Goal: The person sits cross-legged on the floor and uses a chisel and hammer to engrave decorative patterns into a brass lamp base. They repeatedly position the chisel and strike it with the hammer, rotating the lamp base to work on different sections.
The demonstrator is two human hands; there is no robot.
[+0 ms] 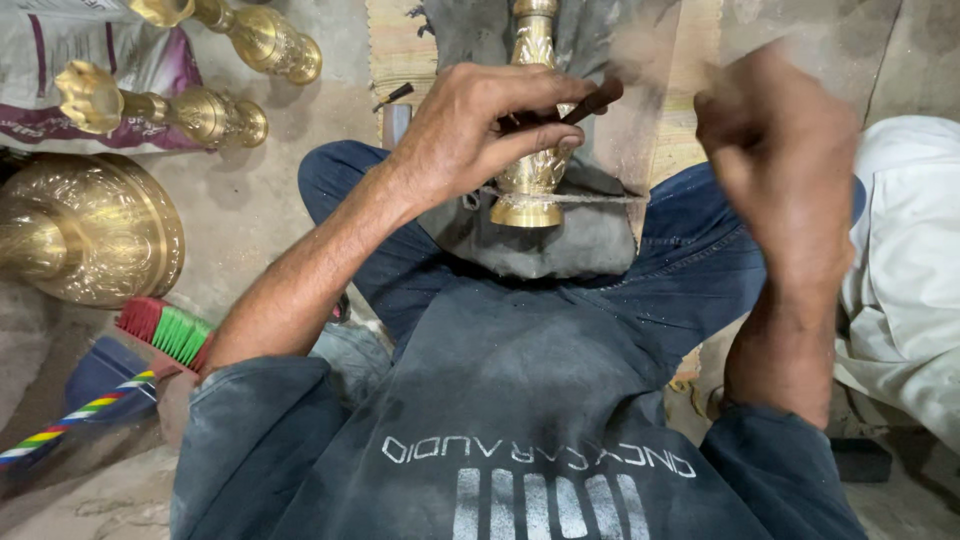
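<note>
Brass, embossed and vase-shaped, the tall ornamental piece lies on grey cloth across the lap; the left hand pinches a dark slender chisel against it; the right hand, raised and blurred, grip unreadable; a slipping tip could scar the relief.

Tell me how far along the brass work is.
Looks done: three brass pieces lie aside on the floor, one a large embossed base. In hand: the left hand holds a dark tool on the brass stem in the lap; the right hand is raised, blurred. What remains cannot be judged.
</note>
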